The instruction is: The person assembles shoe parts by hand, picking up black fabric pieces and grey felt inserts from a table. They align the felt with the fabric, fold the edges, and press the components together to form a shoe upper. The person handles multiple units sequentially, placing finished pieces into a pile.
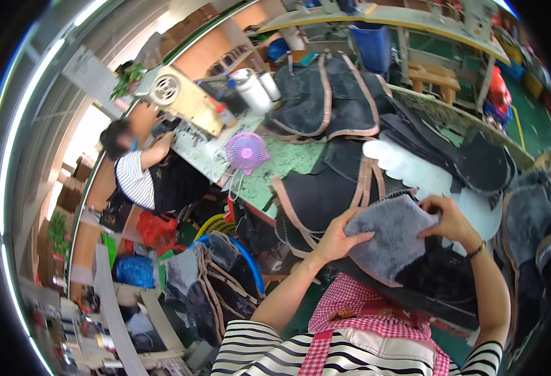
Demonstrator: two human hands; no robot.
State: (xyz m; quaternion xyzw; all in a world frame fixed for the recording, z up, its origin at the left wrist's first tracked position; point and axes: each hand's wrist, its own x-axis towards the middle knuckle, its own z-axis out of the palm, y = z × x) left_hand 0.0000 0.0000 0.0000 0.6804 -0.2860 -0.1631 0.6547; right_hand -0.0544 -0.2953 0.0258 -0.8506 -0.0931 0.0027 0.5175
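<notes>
This is a sewing workshop. Up and left of the purple fan (247, 152) stands a cream sewing machine (191, 100), and 1 person (136, 174) works left of the fan. Right of the fan, dark fabric pieces (351, 100) with brown edging lie stacked; below it, a blue-rimmed basket (255, 268) holds more. Far up and right runs a long worktable (376, 20); far left are fluorescent tubes (18, 128).

Bright strip lights (28, 94) glow at left, while edges bend into black corners.
</notes>
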